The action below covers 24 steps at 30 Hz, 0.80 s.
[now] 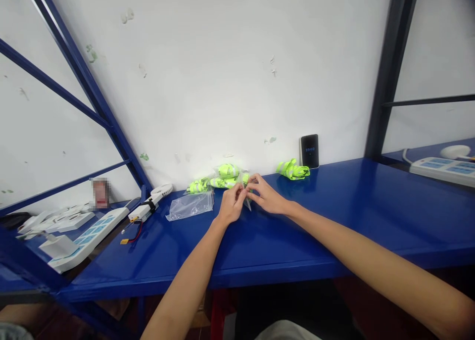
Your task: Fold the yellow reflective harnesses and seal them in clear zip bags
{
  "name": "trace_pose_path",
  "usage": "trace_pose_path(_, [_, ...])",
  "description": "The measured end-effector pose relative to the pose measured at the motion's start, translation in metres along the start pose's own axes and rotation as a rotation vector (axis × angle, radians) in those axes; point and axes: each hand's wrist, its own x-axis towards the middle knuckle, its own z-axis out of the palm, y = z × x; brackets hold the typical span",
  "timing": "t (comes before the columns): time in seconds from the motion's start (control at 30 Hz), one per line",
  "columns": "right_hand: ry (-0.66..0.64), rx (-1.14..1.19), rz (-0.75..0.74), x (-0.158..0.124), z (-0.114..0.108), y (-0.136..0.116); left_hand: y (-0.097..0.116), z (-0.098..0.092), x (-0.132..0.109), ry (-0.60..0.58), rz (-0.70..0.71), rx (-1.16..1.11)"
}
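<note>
My left hand (232,203) and my right hand (264,194) meet over the table, fingertips closed in a pinch. Between them is a clear plastic bag (248,204), held upright and seen nearly edge-on; the fingers hide much of it. Right behind the hands lie several bundled neon-yellow cloths with silver reflective bands (224,179), some in clear plastic. Whether the held bag has one inside, I cannot tell. A flat clear plastic bag (191,206) rests left of my left hand. Another rolled neon-yellow cloth (293,170) sits against the wall, beyond my right hand.
A dark device showing a clock (309,151) leans on the wall. At left are a small white fan (162,190), a white battery with wires (140,212) and a power strip (91,238). Blue metal posts (107,117) frame the blue table (289,246). Another power strip (445,169) lies far right.
</note>
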Motion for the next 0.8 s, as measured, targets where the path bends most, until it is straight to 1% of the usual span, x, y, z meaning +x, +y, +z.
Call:
trace_pose_path(0.13, [0.016,0.002,0.028,-0.001,0.003,0.002,-0.002,0.002,0.002,0.003,-0.024,-0.076])
trace_pose_path(0.23, [0.024,0.054,0.057,-0.001,0.004,0.004,-0.005,0.002,0.003,-0.016,-0.06,-0.142])
trace_pose_path(0.33, [0.051,0.095,0.102,-0.001,0.004,0.005,-0.006,0.003,0.004,-0.02,-0.078,-0.16])
trace_pose_path(0.57, [0.205,0.117,0.093,0.004,0.016,0.007,-0.001,0.011,0.008,0.063,-0.05,-0.116])
trace_pose_path(0.63, [0.282,0.175,0.183,0.007,0.018,0.009,-0.001,0.011,0.008,0.107,-0.077,-0.136])
trace_pose_path(0.7, [0.377,0.292,0.349,0.009,0.016,0.014,-0.002,0.007,0.008,0.167,-0.116,-0.176])
trace_pose_path(0.73, [0.404,0.355,0.418,0.009,0.013,0.017,-0.003,0.005,0.008,0.19,-0.128,-0.193])
trace_pose_path(0.8, [0.412,0.407,0.461,0.008,0.008,0.023,-0.004,0.002,0.006,0.219,-0.124,-0.196])
